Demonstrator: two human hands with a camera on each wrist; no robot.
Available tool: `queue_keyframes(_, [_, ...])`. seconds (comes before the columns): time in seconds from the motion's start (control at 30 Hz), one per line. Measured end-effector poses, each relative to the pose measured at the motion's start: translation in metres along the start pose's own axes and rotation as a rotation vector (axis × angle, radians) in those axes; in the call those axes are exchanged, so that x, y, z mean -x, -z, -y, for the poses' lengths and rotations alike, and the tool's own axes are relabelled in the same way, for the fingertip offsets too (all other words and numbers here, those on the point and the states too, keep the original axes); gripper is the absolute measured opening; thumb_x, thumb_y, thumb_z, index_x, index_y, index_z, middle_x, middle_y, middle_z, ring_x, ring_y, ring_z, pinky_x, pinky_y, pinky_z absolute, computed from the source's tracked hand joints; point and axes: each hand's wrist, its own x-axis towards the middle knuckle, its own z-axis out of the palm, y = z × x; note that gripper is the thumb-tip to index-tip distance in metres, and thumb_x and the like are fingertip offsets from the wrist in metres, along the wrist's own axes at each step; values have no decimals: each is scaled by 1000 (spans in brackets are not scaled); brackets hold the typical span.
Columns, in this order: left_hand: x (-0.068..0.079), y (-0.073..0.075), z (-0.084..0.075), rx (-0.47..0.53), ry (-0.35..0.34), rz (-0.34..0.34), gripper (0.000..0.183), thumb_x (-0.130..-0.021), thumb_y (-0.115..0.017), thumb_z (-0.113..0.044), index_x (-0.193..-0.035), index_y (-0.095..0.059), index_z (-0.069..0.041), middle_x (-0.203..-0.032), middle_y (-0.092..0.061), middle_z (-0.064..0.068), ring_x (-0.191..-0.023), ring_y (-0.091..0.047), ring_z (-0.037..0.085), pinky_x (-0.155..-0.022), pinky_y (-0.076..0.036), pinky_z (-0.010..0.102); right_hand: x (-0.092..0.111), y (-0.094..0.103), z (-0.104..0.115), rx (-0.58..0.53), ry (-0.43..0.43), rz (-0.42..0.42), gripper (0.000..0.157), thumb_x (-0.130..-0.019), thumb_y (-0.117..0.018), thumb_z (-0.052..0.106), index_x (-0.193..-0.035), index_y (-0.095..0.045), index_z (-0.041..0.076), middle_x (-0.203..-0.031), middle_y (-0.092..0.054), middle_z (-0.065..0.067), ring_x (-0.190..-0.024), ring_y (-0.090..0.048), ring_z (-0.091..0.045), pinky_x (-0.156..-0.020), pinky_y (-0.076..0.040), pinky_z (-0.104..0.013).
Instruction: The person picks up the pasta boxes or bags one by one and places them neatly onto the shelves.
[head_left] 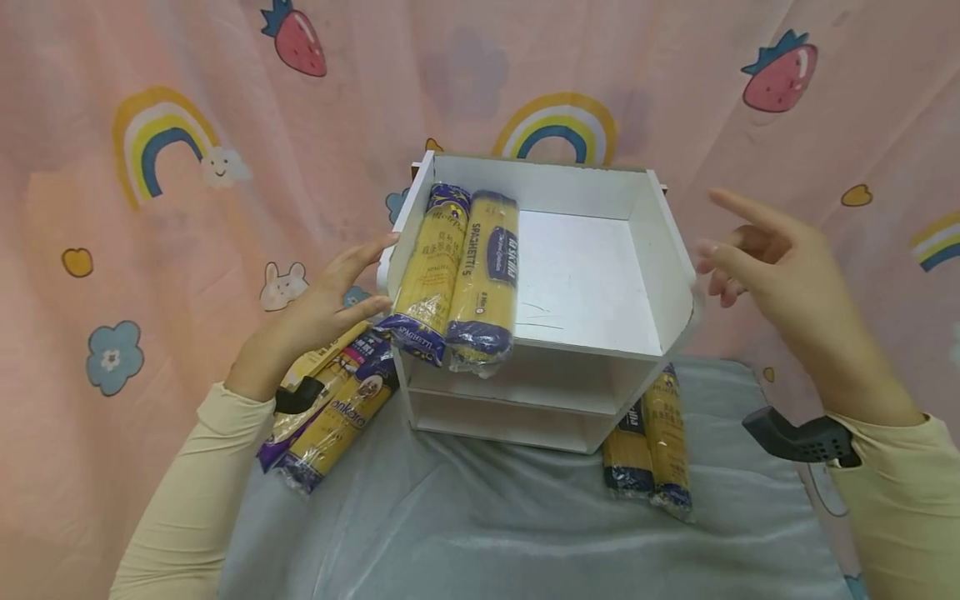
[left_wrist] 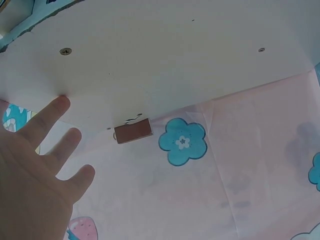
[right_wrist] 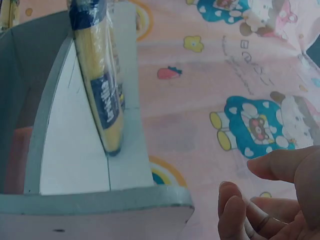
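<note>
A white shelf unit (head_left: pixel 585 267) stands in the middle, with two spaghetti packs side by side on the left of its top tier: a narrower pack (head_left: pixel 435 258) along the wall and a La Sicilia pack (head_left: pixel 487 275). My left hand (head_left: pixel 307 308) is at the shelf's left side, fingers spread; in the left wrist view a fingertip (left_wrist: pixel 61 102) meets the outer side panel or nearly does. My right hand (head_left: pixel 787 275) hovers apart from the right wall, its index finger extended, the others loosely bent, and holds nothing. From the right wrist, the La Sicilia pack (right_wrist: pixel 102 90) shows end-on.
More spaghetti packs (head_left: pixel 345 417) lie left of the shelf on a grey cloth (head_left: pixel 480 533). Two others (head_left: pixel 663 433) lie at its right, partly behind the shelf. Two lower tiers (head_left: pixel 517 421) open toward me. A pink patterned curtain (head_left: pixel 225 67) hangs behind.
</note>
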Motion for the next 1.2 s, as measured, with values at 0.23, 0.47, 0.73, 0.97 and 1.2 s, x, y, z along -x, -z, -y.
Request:
queue_keyframes(0.23, [-1,0,-2,-14,-9,3,73,-99,-55,-43,-157,-10,-45,-167,-17,4,-152,-20,37,-112,-23,75,8,22,-33,79,43,-99,60,-93,-66,7,-148,-47,20,-80,-69,13,-60,-63,-6,-54,-52,-16])
queue_keyframes(0.47, [-2,2,-3,-45,-62,-3,73,-100,-56,-40,-158,-12,-39,-166,-19,6,-150,-23,37,-114,-24,72,16,43,-78,258,-50,-150,62,-95,-66,16,-152,-41,24,-81,-66,25,-64,-64,3,-57,-52,-13])
queue_keyframes(0.73, [-4,5,-4,-44,-60,7,68,-99,-42,-61,-158,-15,-41,-166,-21,7,-153,-18,37,-113,-20,75,27,56,-131,290,-163,-87,67,-97,-63,24,-156,-32,26,-84,-63,30,-68,-63,5,-57,-52,-15])
queue_keyframes(0.97, [-5,7,-7,-48,-34,15,67,-99,-42,-60,-157,-14,-44,-166,-20,8,-153,-17,37,-112,-21,76,31,58,-177,435,-240,-17,71,-98,-59,38,-158,-22,31,-99,-61,14,-69,-58,9,-57,-49,-19])
queue_keyframes(1.2, [-5,5,-5,-41,-27,12,68,-99,-43,-61,-157,-14,-44,-166,-20,8,-153,-17,37,-113,-20,75,43,51,-229,497,-320,85,78,-99,-54,45,-160,-12,20,-131,-52,-36,-79,-62,0,-66,-53,-28])
